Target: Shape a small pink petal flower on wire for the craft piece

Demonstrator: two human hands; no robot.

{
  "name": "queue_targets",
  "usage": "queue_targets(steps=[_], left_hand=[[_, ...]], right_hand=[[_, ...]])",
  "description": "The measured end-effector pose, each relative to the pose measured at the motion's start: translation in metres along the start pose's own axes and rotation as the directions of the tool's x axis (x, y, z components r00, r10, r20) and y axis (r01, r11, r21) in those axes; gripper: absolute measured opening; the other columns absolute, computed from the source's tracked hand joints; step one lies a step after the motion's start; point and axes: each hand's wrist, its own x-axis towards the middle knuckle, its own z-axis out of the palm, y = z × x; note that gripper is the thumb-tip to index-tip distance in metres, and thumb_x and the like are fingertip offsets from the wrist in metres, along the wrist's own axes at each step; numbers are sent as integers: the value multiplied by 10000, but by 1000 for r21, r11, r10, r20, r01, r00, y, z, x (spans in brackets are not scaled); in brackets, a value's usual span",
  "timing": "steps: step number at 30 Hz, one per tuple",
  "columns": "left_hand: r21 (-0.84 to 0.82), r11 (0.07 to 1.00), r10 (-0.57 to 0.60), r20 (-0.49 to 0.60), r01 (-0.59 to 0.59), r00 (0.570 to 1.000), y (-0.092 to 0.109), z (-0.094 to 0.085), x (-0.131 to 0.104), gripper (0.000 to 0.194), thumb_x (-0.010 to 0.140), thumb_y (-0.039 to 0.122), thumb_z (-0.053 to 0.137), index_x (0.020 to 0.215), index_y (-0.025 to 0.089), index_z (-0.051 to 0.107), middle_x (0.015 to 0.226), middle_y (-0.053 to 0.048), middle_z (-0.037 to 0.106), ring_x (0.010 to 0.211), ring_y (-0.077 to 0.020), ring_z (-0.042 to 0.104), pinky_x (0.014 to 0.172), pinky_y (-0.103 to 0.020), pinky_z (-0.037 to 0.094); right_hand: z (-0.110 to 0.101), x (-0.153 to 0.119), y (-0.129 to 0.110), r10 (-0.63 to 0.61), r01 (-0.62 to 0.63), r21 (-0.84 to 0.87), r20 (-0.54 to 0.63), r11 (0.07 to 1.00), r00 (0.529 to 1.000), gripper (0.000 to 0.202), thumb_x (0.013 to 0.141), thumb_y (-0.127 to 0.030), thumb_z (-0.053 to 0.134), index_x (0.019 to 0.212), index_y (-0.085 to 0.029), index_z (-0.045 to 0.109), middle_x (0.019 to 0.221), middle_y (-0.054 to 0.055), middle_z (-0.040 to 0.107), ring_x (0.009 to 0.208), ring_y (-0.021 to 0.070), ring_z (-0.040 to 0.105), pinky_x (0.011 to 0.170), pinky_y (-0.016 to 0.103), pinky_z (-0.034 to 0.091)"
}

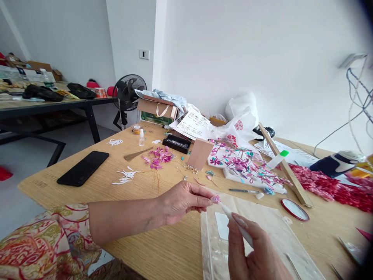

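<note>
Between the thumb and fingertips of my left hand (186,200) is a small pink flower (216,199). My right hand (252,245) grips a white glue bottle (243,229) with a narrow nozzle, whose tip is at or just beside the flower; whether they touch is hard to tell. Both hands are above a translucent plastic bag (247,212) lying on the wooden table (157,241). A white rectangular piece (222,225) shows on the bag, below the nozzle. Past the left hand lie loose pink petals (159,157) and a thin wooden block (201,154).
A black phone (83,168) lies at the left, near white strips (126,175). Pink flower sprigs (244,165) fill the back right, beside a wooden bar (285,167) and red material (323,184). A pen (244,191) and a round red-rimmed lid (295,210) lie beyond my right hand.
</note>
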Motion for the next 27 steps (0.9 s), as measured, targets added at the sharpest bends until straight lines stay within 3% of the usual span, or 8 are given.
queue_targets(steps=[12,22,27], left_hand=[[14,1000,12,-4,-12,1000,-2,-2,1,179,541,230,714,695,151,671,629,11,581,562,-43,450,591,-187,343],[37,998,46,19,-47,999,-7,-4,1,156,566,215,696,710,158,677,634,11,584,557,-41,448,601,-187,355],[47,997,58,35,-59,998,-7,-5,1,135,589,196,679,719,159,678,635,11,581,563,-39,447,573,-169,344]], right_hand=[[1,-3,-3,-19,19,12,36,1000,999,129,802,-242,446,779,-197,564,623,20,637,462,114,576,330,218,293],[3,-3,-3,-32,32,15,50,999,998,145,807,-255,439,802,-187,567,632,21,637,492,115,585,351,209,321],[1,-3,-3,-28,29,-17,35,999,999,132,810,-249,443,798,-187,559,631,19,633,522,114,592,335,209,278]])
